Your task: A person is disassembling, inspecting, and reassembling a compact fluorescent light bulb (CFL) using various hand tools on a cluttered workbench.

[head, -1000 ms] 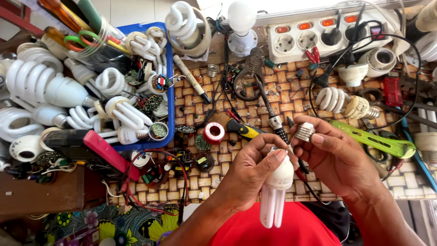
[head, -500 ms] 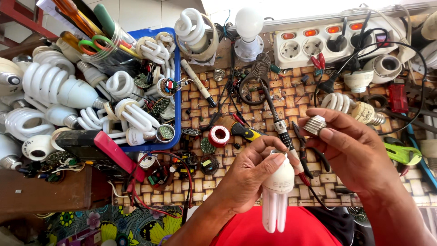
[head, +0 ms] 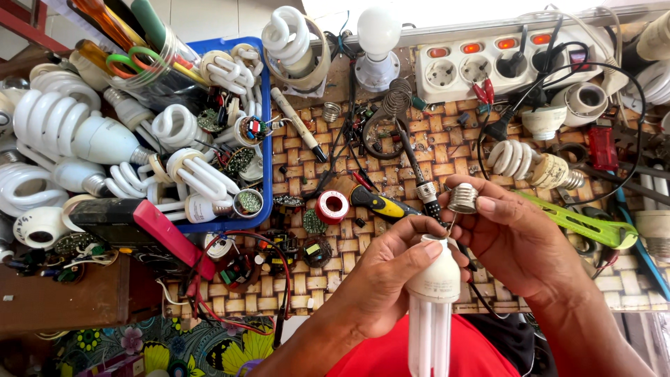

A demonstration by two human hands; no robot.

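- Lamp body (head: 434, 293): white compact fluorescent unit, tubes pointing toward the wearer, held low in the centre of the view above a red garment (head: 433, 352).
- Left hand (head: 380, 279): fingers curled closed around the upper housing of the lamp body, thumb tip pressed against its top edge.
- Right hand (head: 520, 241): fingers pinched closed on a metal screw cap (head: 462, 198), held just above and apart from the lamp body; a thin wire (head: 452, 225) runs between the two.
- Woven mat (head: 440, 150): work surface beneath both hands, carrying a yellow-handled tool (head: 380, 202), a red solder reel (head: 332, 207), a soldering iron (head: 417, 171) and small circuit boards (head: 310, 248).
- Green tool (head: 579, 223): lies on the mat just right of the right hand.
- Blue tray (head: 262, 132): left of the mat, filled with white spiral and tube lamps.
- Power strip (head: 481, 70): far edge, white, with lit orange switches and plugs inserted; a round white bulb (head: 378, 31) stands in a holder beside it.
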